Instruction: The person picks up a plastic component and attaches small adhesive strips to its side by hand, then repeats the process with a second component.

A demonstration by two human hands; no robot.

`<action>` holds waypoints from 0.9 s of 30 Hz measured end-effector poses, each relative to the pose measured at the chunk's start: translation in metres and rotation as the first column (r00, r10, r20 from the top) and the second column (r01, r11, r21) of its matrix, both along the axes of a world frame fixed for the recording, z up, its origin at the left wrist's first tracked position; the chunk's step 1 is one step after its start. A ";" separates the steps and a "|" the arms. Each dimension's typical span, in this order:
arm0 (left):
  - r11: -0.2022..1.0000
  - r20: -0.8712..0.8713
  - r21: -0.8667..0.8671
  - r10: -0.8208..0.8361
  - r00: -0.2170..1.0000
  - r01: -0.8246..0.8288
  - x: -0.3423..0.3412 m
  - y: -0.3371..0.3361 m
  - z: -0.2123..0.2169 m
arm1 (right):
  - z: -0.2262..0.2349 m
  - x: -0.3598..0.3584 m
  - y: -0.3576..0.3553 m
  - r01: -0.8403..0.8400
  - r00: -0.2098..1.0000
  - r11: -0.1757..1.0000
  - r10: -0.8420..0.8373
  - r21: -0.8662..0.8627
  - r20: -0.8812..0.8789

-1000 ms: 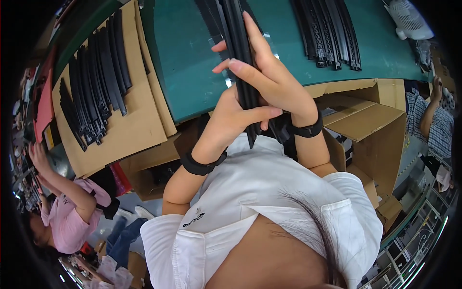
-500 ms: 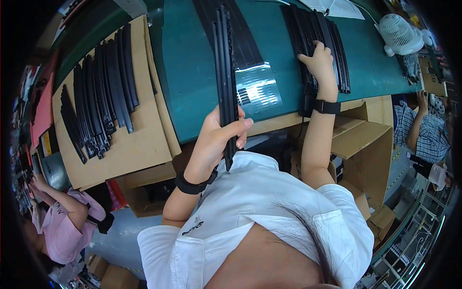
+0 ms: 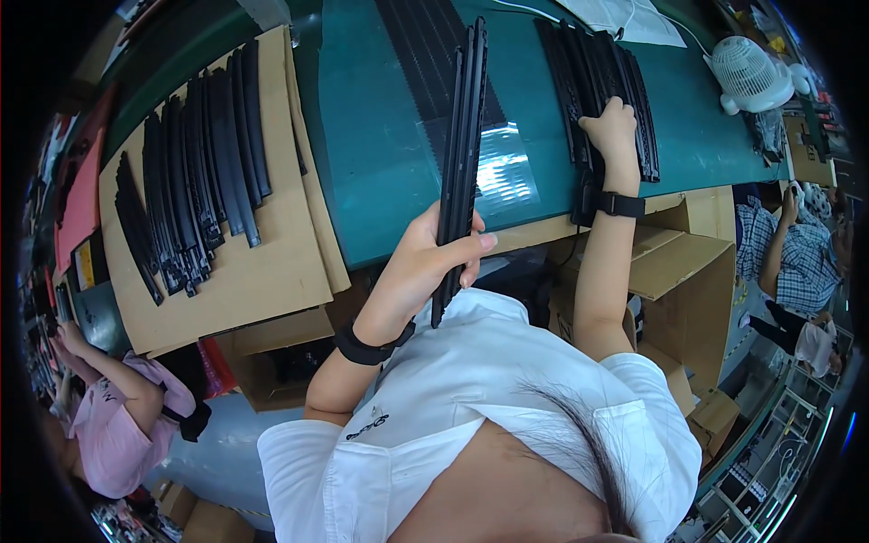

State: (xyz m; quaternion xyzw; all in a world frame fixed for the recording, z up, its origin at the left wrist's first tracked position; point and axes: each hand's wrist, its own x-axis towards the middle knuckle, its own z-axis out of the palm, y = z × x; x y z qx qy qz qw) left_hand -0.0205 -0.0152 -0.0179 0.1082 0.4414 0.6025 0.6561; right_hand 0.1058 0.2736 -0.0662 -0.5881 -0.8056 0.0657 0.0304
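Left hand (image 3: pixel 425 262) clamped around the lower part of a long black strip (image 3: pixel 462 154), held upright over the green table (image 3: pixel 380 154) with its top end angled away, likely so the full length can be looked over; right hand (image 3: pixel 611 127) well apart, fingers curled onto a pile of black strips (image 3: pixel 593 81) at the table's right side. Farther left, more black strips (image 3: pixel 190 181) laid side by side on a cardboard sheet (image 3: pixel 262 271), seemingly sorted; a small white fan (image 3: pixel 747 72) at the far right corner.
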 end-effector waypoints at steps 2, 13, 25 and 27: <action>1.000 0.001 0.007 0.013 1.000 -0.013 0.000 0.000 0.001 | 0.003 -0.002 -0.004 0.068 0.998 0.998 -0.069 -0.017 -0.006; 0.997 0.320 0.064 0.028 0.947 -0.051 -0.023 -0.013 -0.006 | 0.028 0.005 -0.043 -0.233 0.793 0.834 0.461 0.501 -0.399; 0.985 0.731 0.142 -0.034 0.682 -0.103 -0.024 -0.029 -0.026 | 0.036 -0.057 -0.100 -0.596 0.162 0.355 0.932 0.720 -0.325; 0.964 0.766 0.235 -0.104 0.634 -0.127 -0.024 -0.035 -0.024 | 0.038 -0.060 -0.105 -0.601 0.144 0.346 0.934 0.721 -0.328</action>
